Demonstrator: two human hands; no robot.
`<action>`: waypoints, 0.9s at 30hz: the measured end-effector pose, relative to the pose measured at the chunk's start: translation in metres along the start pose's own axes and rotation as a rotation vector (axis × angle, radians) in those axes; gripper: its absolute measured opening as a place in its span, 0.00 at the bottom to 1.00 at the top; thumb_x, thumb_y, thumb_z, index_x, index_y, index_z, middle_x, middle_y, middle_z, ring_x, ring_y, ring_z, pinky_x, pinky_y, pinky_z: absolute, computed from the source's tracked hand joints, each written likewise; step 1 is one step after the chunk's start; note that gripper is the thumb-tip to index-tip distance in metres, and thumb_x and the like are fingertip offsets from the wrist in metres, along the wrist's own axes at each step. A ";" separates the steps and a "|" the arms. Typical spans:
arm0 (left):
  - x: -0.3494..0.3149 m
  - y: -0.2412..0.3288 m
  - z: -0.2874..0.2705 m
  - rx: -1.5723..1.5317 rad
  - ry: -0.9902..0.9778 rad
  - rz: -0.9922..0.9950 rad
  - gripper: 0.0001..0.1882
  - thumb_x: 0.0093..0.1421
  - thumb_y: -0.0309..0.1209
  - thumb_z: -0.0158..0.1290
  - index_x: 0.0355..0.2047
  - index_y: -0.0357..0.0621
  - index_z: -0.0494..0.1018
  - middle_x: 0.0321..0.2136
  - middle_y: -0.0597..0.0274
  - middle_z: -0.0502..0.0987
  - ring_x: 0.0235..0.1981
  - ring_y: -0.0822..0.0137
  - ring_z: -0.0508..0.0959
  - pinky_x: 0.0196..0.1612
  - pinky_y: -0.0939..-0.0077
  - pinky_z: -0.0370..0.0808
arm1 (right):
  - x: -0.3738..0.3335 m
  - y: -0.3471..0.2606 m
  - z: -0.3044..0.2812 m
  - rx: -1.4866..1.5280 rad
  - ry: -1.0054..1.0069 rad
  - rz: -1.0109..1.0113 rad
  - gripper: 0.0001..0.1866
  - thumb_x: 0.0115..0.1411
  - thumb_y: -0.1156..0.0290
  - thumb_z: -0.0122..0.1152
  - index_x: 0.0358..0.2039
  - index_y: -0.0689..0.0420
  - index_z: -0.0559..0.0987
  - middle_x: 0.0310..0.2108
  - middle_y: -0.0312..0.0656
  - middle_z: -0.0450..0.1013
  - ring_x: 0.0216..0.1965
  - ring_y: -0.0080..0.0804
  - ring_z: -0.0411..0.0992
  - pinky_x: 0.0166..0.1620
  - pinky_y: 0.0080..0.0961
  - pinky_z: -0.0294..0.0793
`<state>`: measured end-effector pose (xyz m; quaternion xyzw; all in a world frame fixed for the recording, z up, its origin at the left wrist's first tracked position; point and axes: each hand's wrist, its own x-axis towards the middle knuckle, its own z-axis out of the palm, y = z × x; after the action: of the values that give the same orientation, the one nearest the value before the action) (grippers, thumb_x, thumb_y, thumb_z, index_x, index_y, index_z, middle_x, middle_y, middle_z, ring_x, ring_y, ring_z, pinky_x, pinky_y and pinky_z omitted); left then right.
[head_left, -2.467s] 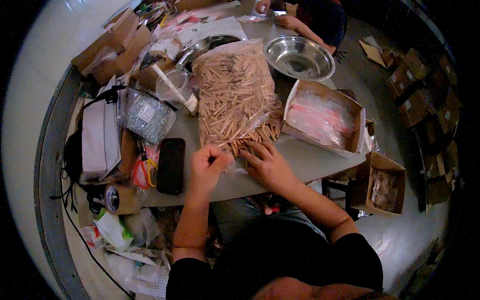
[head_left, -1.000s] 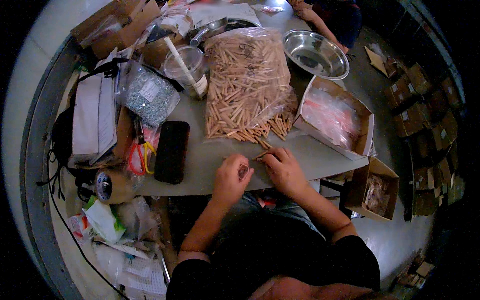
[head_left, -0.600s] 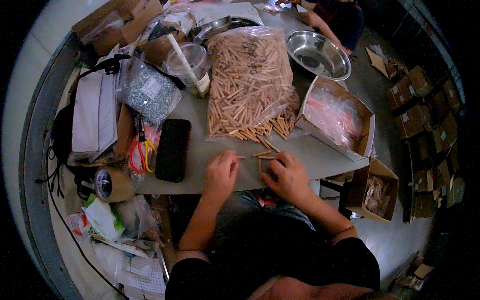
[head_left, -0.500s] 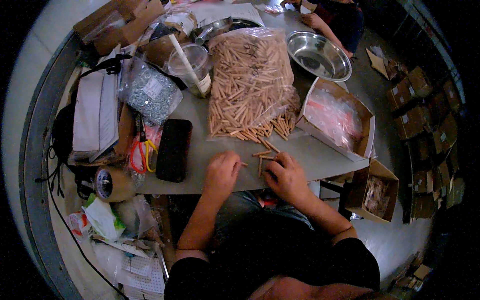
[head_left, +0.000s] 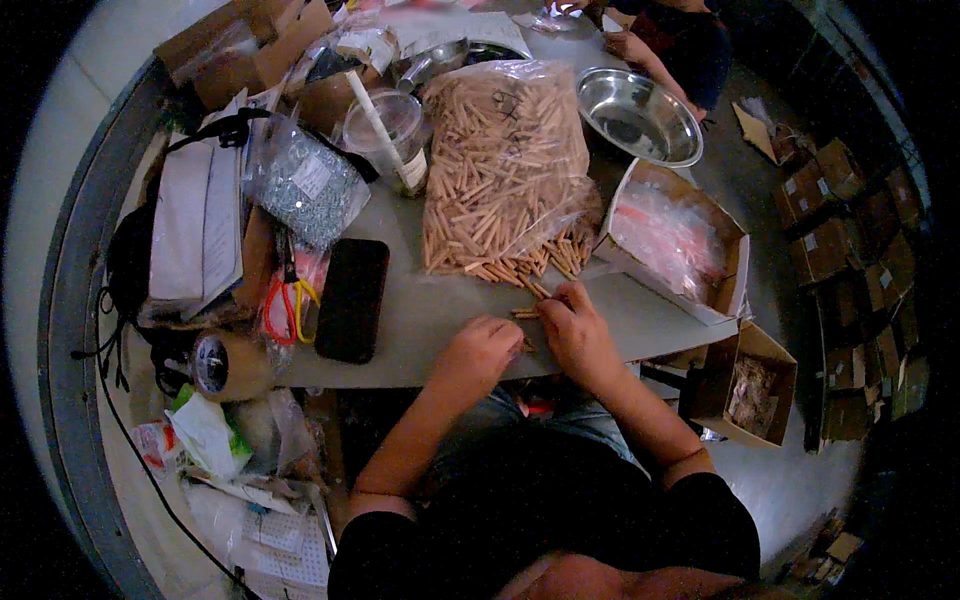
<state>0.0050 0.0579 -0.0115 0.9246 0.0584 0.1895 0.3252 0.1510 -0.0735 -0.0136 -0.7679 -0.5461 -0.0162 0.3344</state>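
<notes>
A clear plastic bag (head_left: 505,170) full of short wooden dowels lies in front of me, its mouth toward me with several dowels spilling out. My left hand (head_left: 485,352) is closed near the table's front edge, and a wooden dowel (head_left: 528,345) shows at its fingertips. Just to the right, my right hand (head_left: 578,335) has its thumb and fingers pinched at a second wooden dowel (head_left: 524,314). Another loose dowel (head_left: 540,289) lies just beyond those fingers. The curled fingers hide whatever else is in either palm.
To the left are a black phone (head_left: 352,300), scissors (head_left: 290,308), a bag of screws (head_left: 308,185) and a lidded cup (head_left: 385,130). A steel bowl (head_left: 640,115) and a carton of plastic bags (head_left: 675,240) stand right. Another person's arm (head_left: 650,60) is beyond.
My left hand has moved right, to the dowel lying near the edge. My right hand has shifted slightly up, toward the bag's mouth, and the two hands are closer together.
</notes>
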 end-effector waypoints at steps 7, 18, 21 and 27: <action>0.001 0.006 0.008 -0.172 0.177 -0.106 0.08 0.52 0.26 0.59 0.29 0.41 0.70 0.31 0.55 0.74 0.32 0.57 0.75 0.37 0.67 0.73 | 0.003 -0.019 -0.022 0.064 -0.099 0.073 0.11 0.51 0.73 0.64 0.37 0.58 0.79 0.38 0.49 0.70 0.36 0.49 0.72 0.39 0.38 0.75; -0.063 0.037 0.047 -1.246 -0.377 -0.759 0.10 0.54 0.30 0.61 0.29 0.47 0.69 0.26 0.71 0.69 0.31 0.76 0.69 0.36 0.82 0.67 | -0.001 -0.014 -0.017 0.180 -0.281 -0.079 0.15 0.50 0.74 0.62 0.40 0.52 0.81 0.39 0.47 0.69 0.41 0.47 0.70 0.44 0.35 0.73; -0.067 0.015 0.085 -1.379 -0.390 -0.925 0.13 0.54 0.29 0.61 0.39 0.45 0.72 0.36 0.66 0.74 0.35 0.72 0.72 0.39 0.79 0.71 | -0.006 -0.009 -0.022 0.170 -0.332 -0.150 0.16 0.48 0.75 0.61 0.40 0.52 0.81 0.39 0.47 0.70 0.42 0.48 0.70 0.45 0.35 0.72; -0.064 0.007 0.095 -1.788 -0.338 -0.997 0.16 0.56 0.27 0.58 0.46 0.45 0.72 0.41 0.62 0.76 0.40 0.66 0.76 0.41 0.75 0.76 | -0.014 -0.009 -0.032 0.228 -0.467 -0.200 0.18 0.47 0.77 0.59 0.41 0.52 0.81 0.41 0.48 0.71 0.44 0.47 0.70 0.46 0.35 0.72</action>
<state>-0.0169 -0.0177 -0.0953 0.2312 0.2258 -0.1247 0.9381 0.1480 -0.1004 0.0102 -0.6504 -0.6798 0.1901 0.2806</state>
